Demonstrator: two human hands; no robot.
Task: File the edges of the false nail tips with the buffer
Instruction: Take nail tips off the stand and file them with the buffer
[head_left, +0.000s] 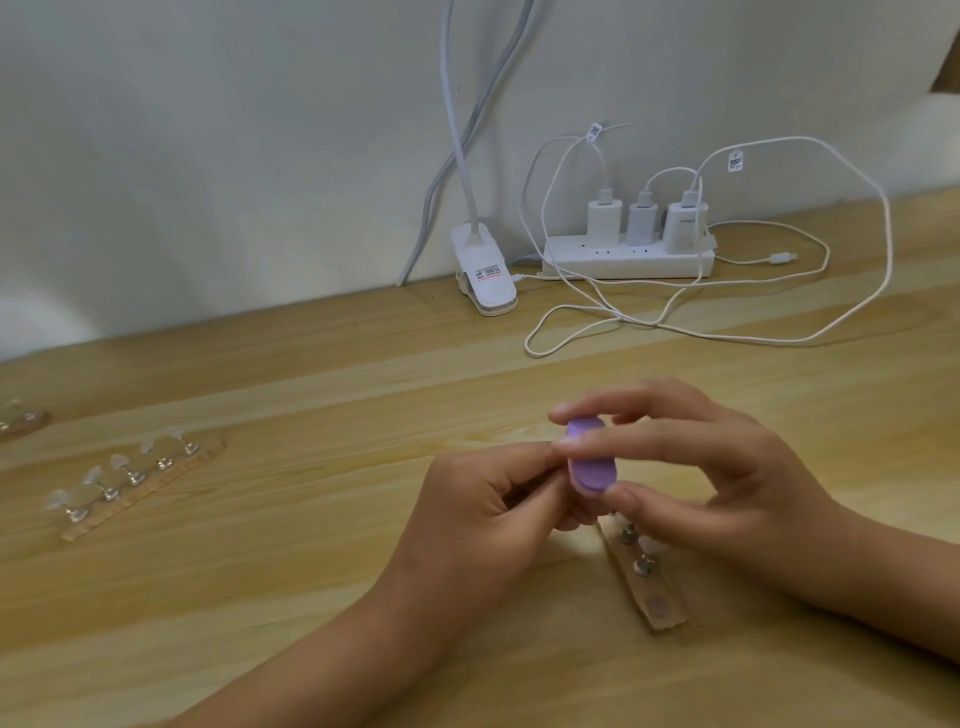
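Head view.
- Buffer (589, 460): purple, oval, raised over the table (311, 597), grasped between thumb and fingers of the right hand (691, 467).
- Left hand (488, 499): fingers curled, tips met the buffer's left edge; whether they pinched anything could not be told.
- Holder strip (654, 587): lay under the right hand.
- Second strip (150, 480): carried clear nail tips (118, 461), well apart at left.

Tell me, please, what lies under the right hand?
A wooden strip with metal stands lies on the table under the right hand. Its far end is covered by that hand, so what stands there cannot be seen.
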